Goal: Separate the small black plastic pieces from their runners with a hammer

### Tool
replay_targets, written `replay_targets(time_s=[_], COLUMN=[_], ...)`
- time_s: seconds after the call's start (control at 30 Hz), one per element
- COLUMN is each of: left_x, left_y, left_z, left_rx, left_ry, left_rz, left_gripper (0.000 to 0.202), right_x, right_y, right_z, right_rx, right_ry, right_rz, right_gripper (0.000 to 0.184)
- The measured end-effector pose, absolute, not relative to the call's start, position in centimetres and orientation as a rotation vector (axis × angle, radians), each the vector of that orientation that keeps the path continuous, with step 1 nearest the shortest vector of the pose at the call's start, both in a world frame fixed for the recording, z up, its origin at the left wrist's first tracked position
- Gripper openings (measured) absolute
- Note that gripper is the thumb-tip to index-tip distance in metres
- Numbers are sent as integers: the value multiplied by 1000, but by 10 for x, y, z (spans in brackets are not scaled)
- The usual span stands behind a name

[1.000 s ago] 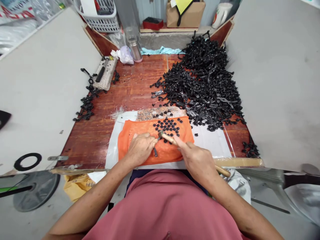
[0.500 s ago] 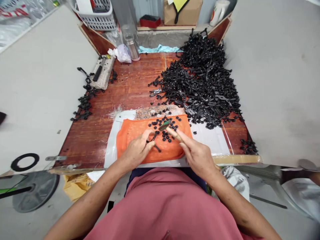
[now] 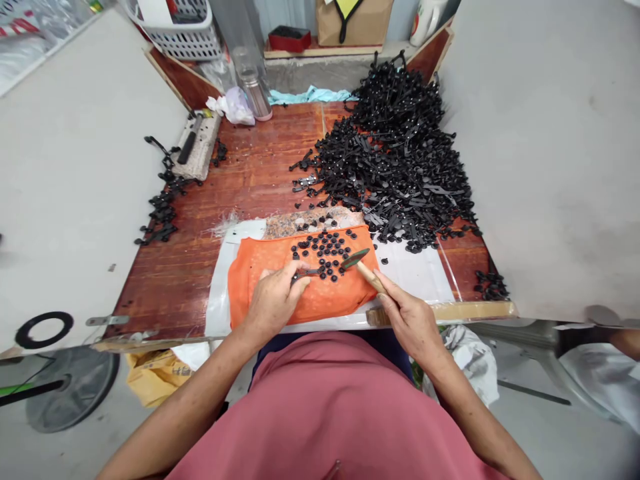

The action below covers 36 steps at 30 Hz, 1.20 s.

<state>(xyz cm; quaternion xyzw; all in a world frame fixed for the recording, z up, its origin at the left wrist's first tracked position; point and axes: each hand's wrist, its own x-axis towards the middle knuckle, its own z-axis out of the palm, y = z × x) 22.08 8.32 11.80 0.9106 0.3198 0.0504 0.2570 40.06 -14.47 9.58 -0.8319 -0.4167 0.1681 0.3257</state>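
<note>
My left hand (image 3: 277, 293) pinches a slim black jointed piece (image 3: 309, 272) between thumb and forefinger, its far end pointing right. My right hand (image 3: 413, 319) is closed round the wooden handle of a small hammer (image 3: 371, 275) with a dark green head. The hammer head is just right of a scatter of small round black buttons (image 3: 334, 261), over the orange cloth (image 3: 263, 267). Whether the head touches a button I cannot tell. The fingertips of my left hand hide part of the black piece.
A large heap of black pieces (image 3: 400, 160) covers the right of the wooden table (image 3: 250, 160). At the left, a second hammer (image 3: 189, 143) lies on a stone block (image 3: 203, 150) beside more black pieces (image 3: 163, 207). A metal flask (image 3: 257, 97) and a basket (image 3: 187, 40) stand behind.
The hammer has moved right, away from my left hand. The black piece has turned from slanting down to lying nearly level, pointing at the buttons. The whole view has shifted slightly.
</note>
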Motion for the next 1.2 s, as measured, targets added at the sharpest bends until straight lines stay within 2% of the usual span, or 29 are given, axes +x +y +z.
replay_targets(time_s=[0.27, 0.7, 1.0, 1.2], left_x=[226, 225, 228, 228], left_y=[75, 68, 67, 64], left_z=[105, 89, 92, 89], left_rx=[2421, 2641, 2690, 2688], left_ry=[917, 916, 963, 949], left_rz=[238, 366, 389, 440], left_gripper=[18, 18, 19, 19], right_x=[403, 403, 393, 382], right_y=[-145, -144, -135, -121], right_z=[88, 89, 125, 128], right_rx=[-2241, -2246, -2115, -2292], right_ry=[-1080, -1124, -1398, -1632], right_rz=[455, 461, 106, 55], right_gripper=[46, 45, 49, 47])
